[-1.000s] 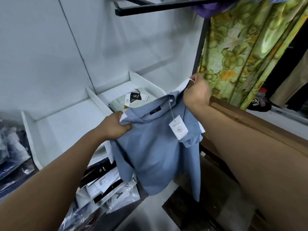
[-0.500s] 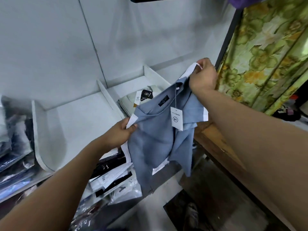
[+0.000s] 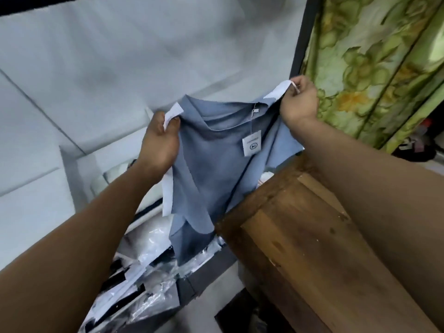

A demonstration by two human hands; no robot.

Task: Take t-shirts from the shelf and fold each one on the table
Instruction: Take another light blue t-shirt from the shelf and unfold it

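A blue t-shirt (image 3: 216, 169) with white trim hangs spread in the air between my hands, a white paper tag (image 3: 251, 145) dangling from its collar. My left hand (image 3: 159, 140) grips the shirt's left shoulder. My right hand (image 3: 299, 102) pinches the right shoulder higher up. The shirt's right side hangs over the far corner of the wooden table (image 3: 307, 236). Behind the shirt is the white shelf (image 3: 79, 169) with its dividers, mostly hidden by my left arm and the cloth.
Below the shelf lie several garments in clear plastic bags (image 3: 144, 284). A green flowered curtain (image 3: 374, 68) hangs at the right behind a dark metal post (image 3: 300, 37). The white wall panel (image 3: 120, 68) fills the background.
Both hands have moved apart and upward, stretching the shirt out flat. The shirt and my view have swung right, so the wooden table now lies under the shirt's right side.
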